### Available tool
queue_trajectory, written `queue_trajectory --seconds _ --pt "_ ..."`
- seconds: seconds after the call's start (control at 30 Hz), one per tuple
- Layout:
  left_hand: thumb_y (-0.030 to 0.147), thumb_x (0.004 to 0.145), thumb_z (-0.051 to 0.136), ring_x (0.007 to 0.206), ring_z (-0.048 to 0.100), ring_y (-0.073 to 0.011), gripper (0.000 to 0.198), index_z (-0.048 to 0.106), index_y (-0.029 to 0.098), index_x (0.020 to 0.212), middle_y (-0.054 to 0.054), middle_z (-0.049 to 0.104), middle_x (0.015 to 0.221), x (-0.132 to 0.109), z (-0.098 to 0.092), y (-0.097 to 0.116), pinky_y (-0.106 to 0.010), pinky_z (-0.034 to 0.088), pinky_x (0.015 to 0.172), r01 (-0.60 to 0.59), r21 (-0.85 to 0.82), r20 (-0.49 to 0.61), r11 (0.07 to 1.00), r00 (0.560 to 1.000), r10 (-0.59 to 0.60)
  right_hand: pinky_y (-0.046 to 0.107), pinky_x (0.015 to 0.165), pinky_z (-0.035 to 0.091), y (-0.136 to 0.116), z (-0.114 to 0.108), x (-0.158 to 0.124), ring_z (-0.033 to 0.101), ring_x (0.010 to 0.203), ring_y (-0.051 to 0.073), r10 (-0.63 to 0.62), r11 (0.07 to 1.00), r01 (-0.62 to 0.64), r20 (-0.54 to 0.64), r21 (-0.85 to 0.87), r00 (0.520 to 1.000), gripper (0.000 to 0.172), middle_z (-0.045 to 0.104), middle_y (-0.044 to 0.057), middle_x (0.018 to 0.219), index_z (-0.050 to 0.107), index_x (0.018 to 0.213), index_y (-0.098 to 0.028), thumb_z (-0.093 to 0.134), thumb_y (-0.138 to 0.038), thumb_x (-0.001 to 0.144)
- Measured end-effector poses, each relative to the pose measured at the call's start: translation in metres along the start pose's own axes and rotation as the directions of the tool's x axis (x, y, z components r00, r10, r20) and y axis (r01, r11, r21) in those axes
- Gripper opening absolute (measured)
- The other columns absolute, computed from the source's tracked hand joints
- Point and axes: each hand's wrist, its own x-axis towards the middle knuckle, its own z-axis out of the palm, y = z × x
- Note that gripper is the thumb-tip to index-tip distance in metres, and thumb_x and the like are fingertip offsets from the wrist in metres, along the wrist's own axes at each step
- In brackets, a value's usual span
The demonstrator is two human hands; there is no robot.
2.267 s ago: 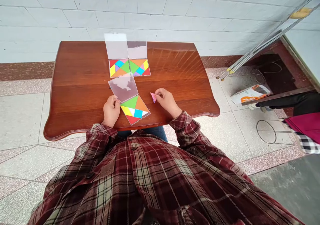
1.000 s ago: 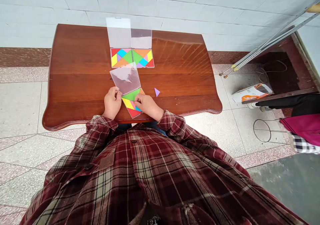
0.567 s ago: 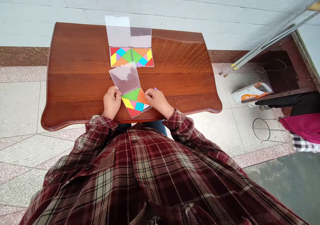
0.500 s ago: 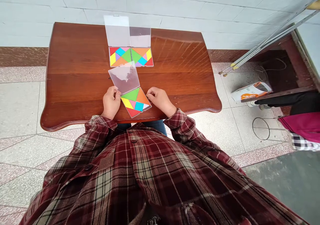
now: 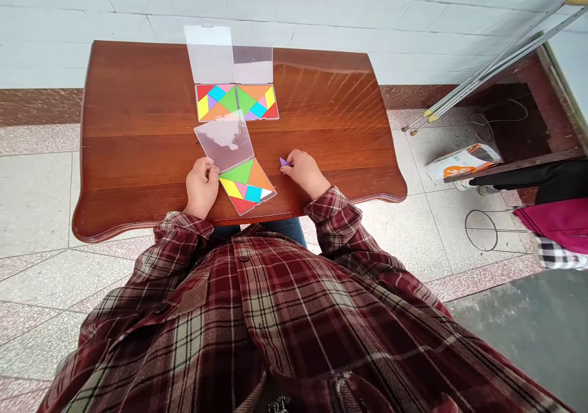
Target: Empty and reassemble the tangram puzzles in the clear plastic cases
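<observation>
A tangram case (image 5: 247, 187) lies tilted near the front edge of the table, its clear lid (image 5: 225, 138) folded open toward the back. Coloured pieces fill its tray except for a white gap at the right corner. My left hand (image 5: 202, 186) pinches the lower left corner of that lid beside the hinge. To the right of the case, my right hand (image 5: 307, 173) holds a small purple tangram triangle (image 5: 284, 165) between thumb and fingers, just above the wood.
Two more open tangram cases, a left one (image 5: 215, 102) and a right one (image 5: 258, 102), stand side by side behind on the brown table (image 5: 138, 155). Crutches (image 5: 459, 88) lean at the right, near a white-and-orange package (image 5: 463, 160) and a person's dark-clothed leg (image 5: 528, 180).
My right hand has moved right, away from the case's edge, and the purple triangle now shows in its fingers. My left hand stays at the lid corner.
</observation>
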Motion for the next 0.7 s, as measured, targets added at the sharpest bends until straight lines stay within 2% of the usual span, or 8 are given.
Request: queue_trajectory --seconds 0.13,0.33,0.43,0.53,0.6,0.7 --pt "0.023 0.088 0.051 0.080 0.063 -0.0145 0.017 0.055 0.020 0.104 -0.002 0.067 0.088 0.000 0.000 0.001 -0.029 0.050 0.078 0.044 -0.010 -0.015 0.999 0.999 -0.044 0.034 0.081 0.044 0.002 -0.005 0.002 0.056 0.088 0.023 -0.027 0.999 0.026 0.034 0.048 0.999 0.014 0.064 0.010 0.092 0.057 0.082 -0.018 0.070 -0.019 0.078" --pt "0.022 0.087 0.051 0.078 0.063 -0.0144 0.018 0.055 0.020 0.104 -0.002 0.067 0.088 0.001 0.000 0.003 -0.030 0.051 0.078 0.056 -0.021 -0.011 0.998 0.998 -0.056 0.032 0.075 0.042 0.003 -0.003 0.003 0.054 0.079 0.020 0.045 0.988 -0.048 0.025 0.146 0.999 0.027 0.063 0.007 0.089 0.058 0.093 -0.016 0.073 -0.013 0.071" --pt "0.022 0.087 0.051 0.079 0.063 -0.0147 0.018 0.055 0.020 0.104 -0.002 0.067 0.088 0.001 0.000 0.006 -0.031 0.051 0.079 0.066 -0.027 -0.007 0.997 0.998 -0.066 0.029 0.071 0.039 0.003 -0.004 0.000 0.052 0.073 0.016 0.013 0.977 -0.024 0.054 0.213 0.998 0.017 0.061 0.002 0.080 0.058 0.085 -0.018 0.069 -0.012 0.074" --pt "0.021 0.087 0.051 0.080 0.064 -0.0148 0.017 0.055 0.020 0.103 -0.003 0.067 0.088 0.001 -0.001 0.008 -0.030 0.051 0.079 0.068 -0.035 -0.002 0.997 0.998 -0.068 0.028 0.069 0.037 0.000 -0.012 -0.008 0.050 0.070 0.014 -0.088 0.957 0.068 0.062 0.281 0.994 0.006 0.058 -0.001 0.074 0.058 0.078 -0.017 0.062 -0.014 0.079" --pt "0.021 0.087 0.051 0.079 0.063 -0.0147 0.017 0.055 0.020 0.103 -0.002 0.067 0.087 0.001 -0.002 0.008 -0.031 0.051 0.079 0.070 -0.038 -0.001 0.997 0.998 -0.070 0.028 0.071 0.037 -0.004 -0.020 -0.016 0.050 0.071 0.014 -0.201 0.935 0.166 0.083 0.314 0.976 0.003 0.060 -0.001 0.075 0.060 0.080 -0.017 0.060 -0.017 0.083" --pt "0.020 0.086 0.052 0.079 0.063 -0.0147 0.017 0.056 0.021 0.103 -0.002 0.066 0.088 0.001 -0.001 0.007 -0.031 0.052 0.079 0.068 -0.038 -0.004 0.997 0.998 -0.068 0.028 0.077 0.037 -0.015 -0.030 -0.028 0.054 0.080 0.015 -0.418 0.887 0.357 0.178 0.293 0.891 0.013 0.064 0.001 0.084 0.066 0.085 -0.017 0.053 -0.014 0.086"
